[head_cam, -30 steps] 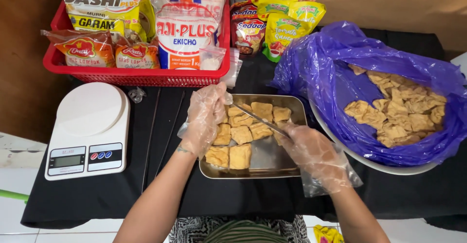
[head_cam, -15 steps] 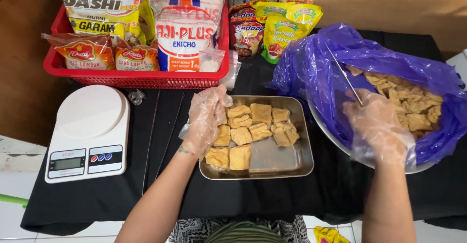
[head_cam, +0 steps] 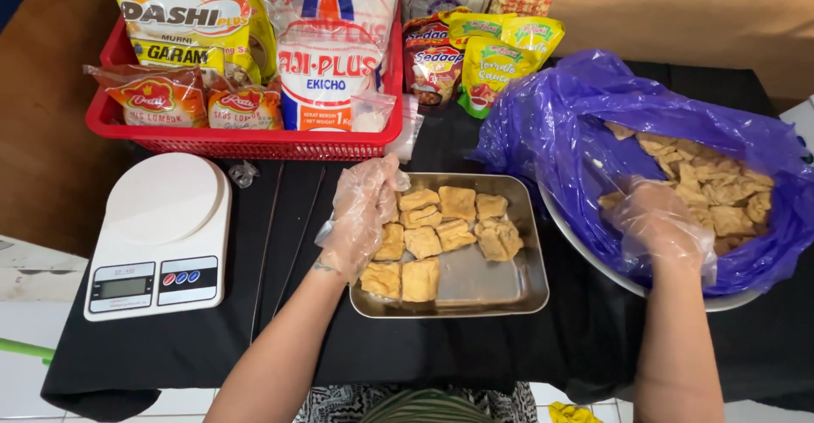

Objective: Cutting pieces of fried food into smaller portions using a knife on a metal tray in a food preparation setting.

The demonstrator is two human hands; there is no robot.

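While the head camera looks straight down at a desk draped in black cloth, two bare forearms reach in from the bottom edge, each hand inside a loose clear plastic glove. Left hand rests on the left rim of a rectangular steel tray, its grip loosely spread, fingers lying flat over the nearest pieces and pinching nothing. Golden-brown fried tofu squares fill the upper and left part of that tray, touching one another; the lower right corner is bare metal. Right hand sits well apart to the right, inside a round metal bowl lined with a purple plastic bag. Its fingers curl down among a heap of tofu pieces; whether they pinch one cannot be told. Left of the tray stands a white kitchen scale. Above it, at the far edge, a red basket holds seasoning packets, with more sachets just beside it.
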